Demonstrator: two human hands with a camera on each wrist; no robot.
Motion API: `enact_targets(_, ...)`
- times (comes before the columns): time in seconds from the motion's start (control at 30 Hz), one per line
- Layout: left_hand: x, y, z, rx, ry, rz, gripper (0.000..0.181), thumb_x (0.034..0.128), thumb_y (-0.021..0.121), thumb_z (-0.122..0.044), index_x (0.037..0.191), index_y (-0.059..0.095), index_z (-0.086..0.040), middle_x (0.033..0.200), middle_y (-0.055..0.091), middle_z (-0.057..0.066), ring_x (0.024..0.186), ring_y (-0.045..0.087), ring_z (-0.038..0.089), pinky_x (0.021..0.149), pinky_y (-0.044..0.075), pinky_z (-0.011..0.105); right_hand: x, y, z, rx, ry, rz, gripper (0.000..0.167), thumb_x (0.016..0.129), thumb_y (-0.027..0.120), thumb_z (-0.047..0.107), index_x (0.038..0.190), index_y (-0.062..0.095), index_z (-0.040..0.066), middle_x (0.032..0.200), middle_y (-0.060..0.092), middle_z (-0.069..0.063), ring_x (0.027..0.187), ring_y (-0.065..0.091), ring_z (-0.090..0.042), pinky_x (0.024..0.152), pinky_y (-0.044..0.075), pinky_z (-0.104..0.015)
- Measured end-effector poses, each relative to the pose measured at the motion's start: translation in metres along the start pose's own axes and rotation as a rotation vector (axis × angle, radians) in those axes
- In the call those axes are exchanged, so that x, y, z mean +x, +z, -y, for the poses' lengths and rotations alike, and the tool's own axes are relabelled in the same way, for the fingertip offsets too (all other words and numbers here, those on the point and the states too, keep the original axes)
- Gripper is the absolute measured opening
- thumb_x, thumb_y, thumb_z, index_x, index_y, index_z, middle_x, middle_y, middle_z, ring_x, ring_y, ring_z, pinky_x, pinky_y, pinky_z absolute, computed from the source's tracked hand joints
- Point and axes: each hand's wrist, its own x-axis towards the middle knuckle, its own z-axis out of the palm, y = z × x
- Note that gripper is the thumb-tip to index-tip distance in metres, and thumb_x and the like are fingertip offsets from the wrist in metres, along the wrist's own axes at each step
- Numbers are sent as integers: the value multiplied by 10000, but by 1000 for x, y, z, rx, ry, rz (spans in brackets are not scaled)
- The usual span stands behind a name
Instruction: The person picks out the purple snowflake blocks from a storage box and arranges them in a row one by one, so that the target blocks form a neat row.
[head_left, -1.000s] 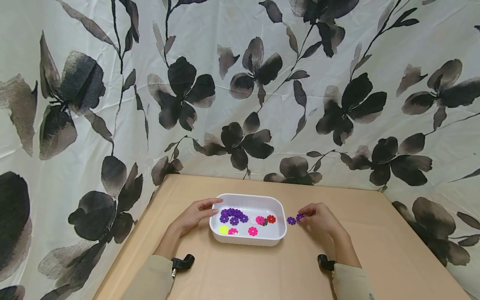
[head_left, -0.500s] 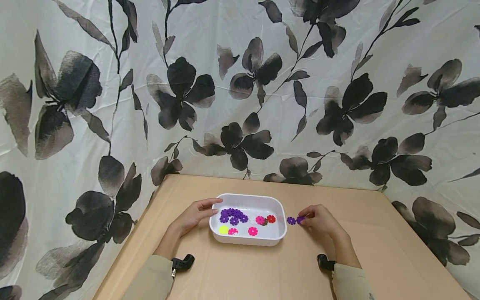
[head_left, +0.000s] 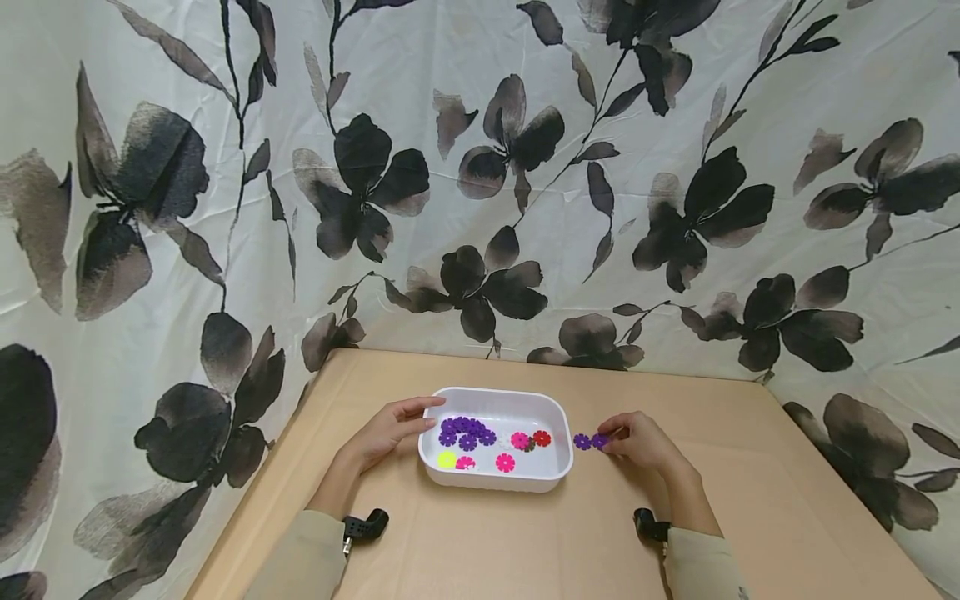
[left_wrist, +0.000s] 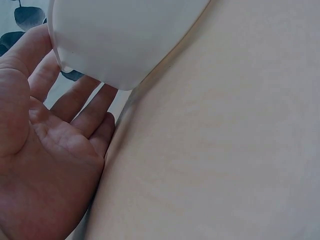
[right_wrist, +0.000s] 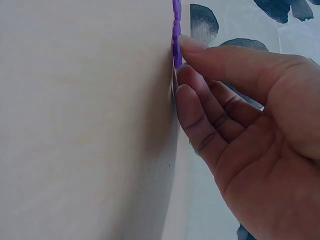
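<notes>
A white plastic tray [head_left: 496, 481] stands in the middle of the table with small notched flower-shaped discs in it. Several purple discs [head_left: 467, 432] cluster at its left side; pink discs [head_left: 506, 462], a red disc [head_left: 542, 438] and a yellow disc [head_left: 446, 460] lie around. My left hand [head_left: 386, 432] grips the tray's left end, fingers against its outer wall in the left wrist view. Right of the tray, two purple discs [head_left: 582, 442] sit side by side. My right hand [head_left: 637, 440] pinches the right-hand one at its edge; the right wrist view shows the purple discs [right_wrist: 176, 30] edge-on.
The light brown table [head_left: 510, 550] extends to both sides of the tray. A white cloth with dark flowers [head_left: 480, 208] hangs behind it. Each wrist wears a black camera mount [head_left: 366, 527]. A dark green disc [head_left: 530, 446] shows beneath the red and pink ones.
My right hand has lowered slightly, and the purple disc in its fingers has levelled beside the other and shows more fully. The left hand and tray have hardly moved.
</notes>
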Motion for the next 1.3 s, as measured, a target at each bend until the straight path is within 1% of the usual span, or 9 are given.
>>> enact_targets(0.1, 0, 0, 0, 5, 1, -1, 525, 967, 753, -277, 1456, 618, -144, 1600, 498, 59, 1550, 350, 329, 1287, 229, 540, 1, 0, 1, -5, 19, -23, 235, 887, 752, -45, 1120, 748, -18, 1000, 717, -136, 837, 593, -219, 659, 536, -239)
enact_targets(0.23, -1, 0, 0, 7, 1, -4, 528, 960, 762, -282, 1452, 624, -150, 1601, 497, 59, 1549, 353, 327, 1286, 234, 536, 4, 1, 8, -26, 39, -104, 244, 944, 732, 57, 1187, 740, 36, 1030, 686, -113, 893, 582, -243, 683, 537, -270)
enact_targets(0.43, 0, 0, 0, 18, 1, -6, 527, 960, 761, -302, 1451, 626, -166, 1601, 497, 56, 1547, 355, 331, 1286, 225, 550, 6, 6, 24, -41, -19, -191, 296, 969, 730, 109, 1258, 715, 50, 1182, 696, -157, 1009, 593, -272, 751, 558, -231)
enact_targets(0.63, -1, 0, 1, 20, 3, -3, 513, 964, 757, -289, 1447, 631, -173, 1597, 502, 49, 1536, 375, 322, 1284, 242, 539, 10, 15, 41, 8, -139, -260, 353, 950, 767, 123, 1291, 698, 64, 1232, 705, -164, 999, 652, -253, 816, 559, -180)
enact_targets(0.77, -1, 0, 1, 20, 7, -3, 515, 966, 755, -289, 1449, 628, -166, 1593, 506, 47, 1531, 380, 322, 1285, 240, 540, 16, 27, 62, 46, -274, -305, 328, 932, 782, 101, 1252, 720, 58, 1202, 724, -134, 1000, 693, -256, 862, 599, -257)
enact_targets(0.87, -1, 0, 1, 22, 8, -4, 515, 967, 754, -288, 1450, 627, -165, 1593, 506, 45, 1532, 380, 322, 1285, 238, 542, 19, 41, 80, 57, -345, -288, 313, 928, 786, 104, 1233, 730, 62, 1198, 724, -154, 1027, 701, -272, 898, 626, -386)
enact_targets(0.97, -2, 1, 0, 24, 9, -5, 518, 966, 754, -290, 1451, 625, -163, 1592, 508, 46, 1528, 385, 324, 1284, 240, 545, 23, 55, 95, 40, -393, -234, 316, 931, 788, 123, 1235, 732, 61, 1205, 722, -176, 1050, 700, -277, 927, 616, -471)
enact_targets(1.17, -1, 1, 1, 28, 17, 1, 506, 966, 754, -302, 1444, 634, -186, 1584, 518, 40, 1523, 389, 320, 1281, 249, 544, 34, 76, 118, -10, -471, -88, 335, 958, 763, 161, 1258, 716, 19, 1204, 720, -158, 1056, 691, -281, 928, 609, -486)
enact_targets(1.3, -1, 1, 2, 27, 25, 6, 498, 973, 745, -300, 1446, 633, -193, 1582, 520, 41, 1522, 389, 322, 1278, 257, 546, 43, 87, 129, -56, -496, -12, 318, 962, 757, 162, 1254, 723, 40, 1177, 726, -127, 1022, 683, -245, 905, 611, -485)
